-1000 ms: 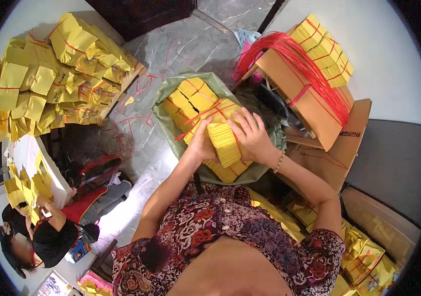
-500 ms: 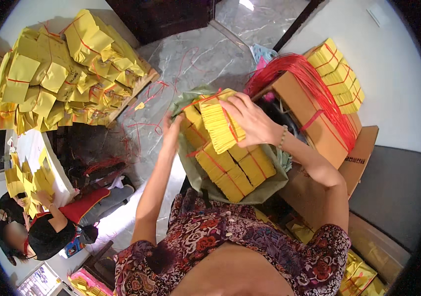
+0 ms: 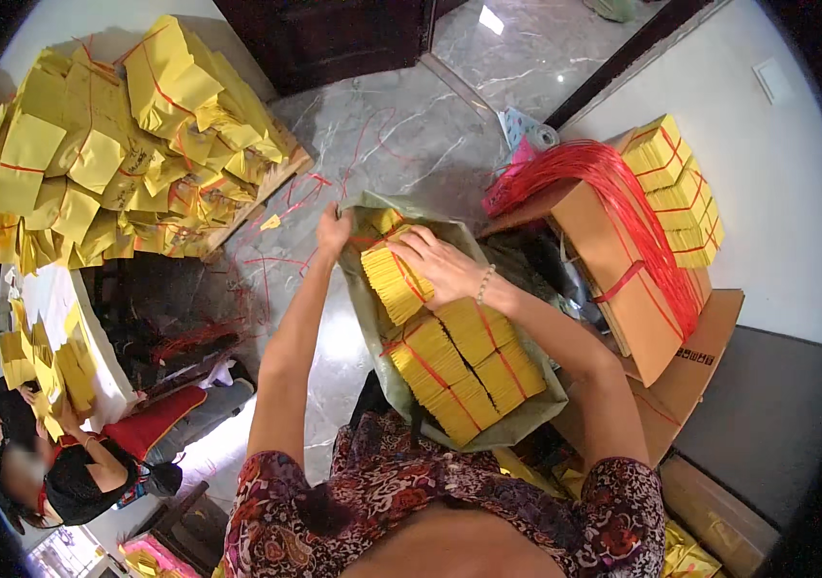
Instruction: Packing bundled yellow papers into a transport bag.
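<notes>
In front of me a green sack [image 3: 372, 318] gapes around several bundles of yellow paper [image 3: 430, 361], each tied with red string. My left hand [image 3: 334, 231] is closed on the sack's rim at the far left. My right hand [image 3: 438, 268] lies over one bundle of folded yellow paper [image 3: 394, 285], gripping it at the far left part of the sack's mouth. This bundle sits tilted against the others, its folded edges facing left. The palm hides its right side.
A cardboard box [image 3: 613, 279] draped with red string [image 3: 647, 231] stands at right, beside stacked yellow bundles [image 3: 676, 193]. A big pile of yellow paper [image 3: 93, 144] fills the far left. Another person [image 3: 93, 472] handles yellow paper at a white table [image 3: 93, 356].
My right hand has lowered the bundle from above the sack into its mouth, moving left and nearer. My left hand has moved up, pulling the sack's rim outward.
</notes>
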The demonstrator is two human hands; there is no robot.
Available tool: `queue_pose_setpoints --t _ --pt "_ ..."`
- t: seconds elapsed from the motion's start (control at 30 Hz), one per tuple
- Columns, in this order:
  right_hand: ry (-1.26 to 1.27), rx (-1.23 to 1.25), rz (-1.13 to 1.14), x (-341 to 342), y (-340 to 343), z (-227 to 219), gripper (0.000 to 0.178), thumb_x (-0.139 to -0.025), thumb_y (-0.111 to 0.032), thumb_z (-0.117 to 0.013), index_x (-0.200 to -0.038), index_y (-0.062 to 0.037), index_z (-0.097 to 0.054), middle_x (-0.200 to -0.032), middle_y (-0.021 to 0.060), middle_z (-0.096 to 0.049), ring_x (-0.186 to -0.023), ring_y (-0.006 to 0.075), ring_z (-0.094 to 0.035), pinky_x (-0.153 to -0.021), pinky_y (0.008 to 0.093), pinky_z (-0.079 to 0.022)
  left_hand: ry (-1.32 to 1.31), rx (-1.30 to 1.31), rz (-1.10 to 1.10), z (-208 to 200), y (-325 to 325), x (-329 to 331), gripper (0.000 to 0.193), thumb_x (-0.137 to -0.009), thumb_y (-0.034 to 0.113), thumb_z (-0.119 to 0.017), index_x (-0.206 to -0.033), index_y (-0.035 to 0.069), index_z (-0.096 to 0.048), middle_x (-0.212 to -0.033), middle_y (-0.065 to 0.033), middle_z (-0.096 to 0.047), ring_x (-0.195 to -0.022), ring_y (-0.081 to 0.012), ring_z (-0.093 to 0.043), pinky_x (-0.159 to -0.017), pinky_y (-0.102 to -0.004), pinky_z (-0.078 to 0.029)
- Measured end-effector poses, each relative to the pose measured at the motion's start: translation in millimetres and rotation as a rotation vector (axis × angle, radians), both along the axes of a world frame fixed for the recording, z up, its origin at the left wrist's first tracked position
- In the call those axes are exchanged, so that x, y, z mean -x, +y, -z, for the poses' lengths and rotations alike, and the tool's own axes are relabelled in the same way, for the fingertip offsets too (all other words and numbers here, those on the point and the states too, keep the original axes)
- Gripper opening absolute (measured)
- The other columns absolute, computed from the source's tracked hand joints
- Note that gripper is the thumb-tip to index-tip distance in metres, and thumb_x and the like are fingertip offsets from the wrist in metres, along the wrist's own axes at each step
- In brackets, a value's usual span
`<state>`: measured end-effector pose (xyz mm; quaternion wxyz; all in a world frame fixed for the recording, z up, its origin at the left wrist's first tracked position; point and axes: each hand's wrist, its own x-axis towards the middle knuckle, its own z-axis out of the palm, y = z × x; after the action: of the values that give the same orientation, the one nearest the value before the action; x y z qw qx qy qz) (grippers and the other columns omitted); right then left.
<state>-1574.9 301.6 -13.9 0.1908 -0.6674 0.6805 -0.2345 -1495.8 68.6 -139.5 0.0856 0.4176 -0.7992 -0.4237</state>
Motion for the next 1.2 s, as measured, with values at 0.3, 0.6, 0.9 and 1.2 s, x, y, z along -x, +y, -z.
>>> queue_pose_setpoints --t 0.3,0.6,0.9,1.2 --pt "0.094 0.007 -0.114 28.5 -23.9 23.8 0.100 -0.041 -0.020 -0.079 -0.127 -0.0009 -0.032 -0.119 0.0160 -0.041 -0.116 0.0337 -0.035 -0.103 0.0381 -0.032 -0.162 -0.591 0.049 14.4 -29.5 28.1 0.061 -0.073 0.035 -0.071 -0.112 -0.008 -0.049 -0.103 -0.0190 -0.060 -0.093 -0.0265 -0.058 -0.081 -0.0352 -0.046" --pt "0.092 0.043 -0.001 60.3 -24.4 35.5 0.097 -0.042 -0.016 -0.077 -0.127 -0.0020 -0.033 -0.118 0.0171 -0.041 -0.115 0.0350 -0.035 -0.100 0.0386 -0.035 0.007 -1.082 0.158 -32.3 -15.7 48.4 0.050 -0.076 0.024 -0.070 -0.113 -0.004 -0.051 -0.100 -0.0121 -0.061 -0.085 -0.0180 -0.059 -0.072 -0.0317 -0.048" --pt "0.121 0.045 -0.014 66.7 -45.7 37.8 0.099 -0.041 -0.016 -0.078 -0.128 -0.0032 -0.032 -0.120 0.0155 -0.039 -0.116 0.0341 -0.034 -0.101 0.0385 -0.035 0.230 -0.633 0.200 -58.6 -10.7 61.5 0.011 -0.072 0.002 -0.068 -0.082 0.002 -0.064 -0.077 -0.0020 -0.063 -0.065 -0.0098 -0.057 -0.061 -0.0244 -0.047" --pt "0.364 -0.062 0.142 56.1 -35.8 40.9 0.116 -0.038 -0.024 -0.083 -0.137 -0.0098 -0.023 -0.134 0.0159 -0.031 -0.128 0.0368 -0.025 -0.105 0.0470 -0.024 0.239 -0.422 0.188 -46.6 -2.8 55.0 0.017 -0.076 0.003 -0.062 -0.093 0.002 -0.066 -0.080 -0.0012 -0.065 -0.069 -0.0079 -0.058 -0.063 -0.0227 -0.047"
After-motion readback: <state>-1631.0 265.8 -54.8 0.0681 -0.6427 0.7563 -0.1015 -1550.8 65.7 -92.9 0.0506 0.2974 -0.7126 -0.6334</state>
